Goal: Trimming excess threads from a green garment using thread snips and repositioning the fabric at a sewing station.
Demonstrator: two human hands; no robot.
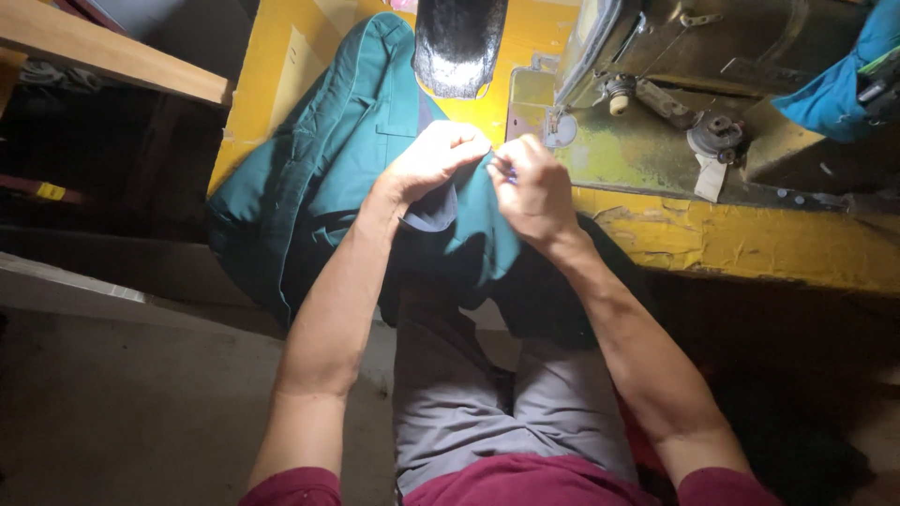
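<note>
While both hands meet at frame centre, the left hand (pixel 433 161) and right hand (pixel 532 190) pinch the green cloth (pixel 323 178) with fingers pressed together (something tiny between them, unclear); cloth lies off the sewing machine (pixel 675 84), unstitched here.

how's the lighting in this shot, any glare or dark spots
Head view: strong light falls on the yellow worktable, the teal fabric garment and both hands, left, right; glare on the shiny black object above; the floor lower right is nearly black.
</note>
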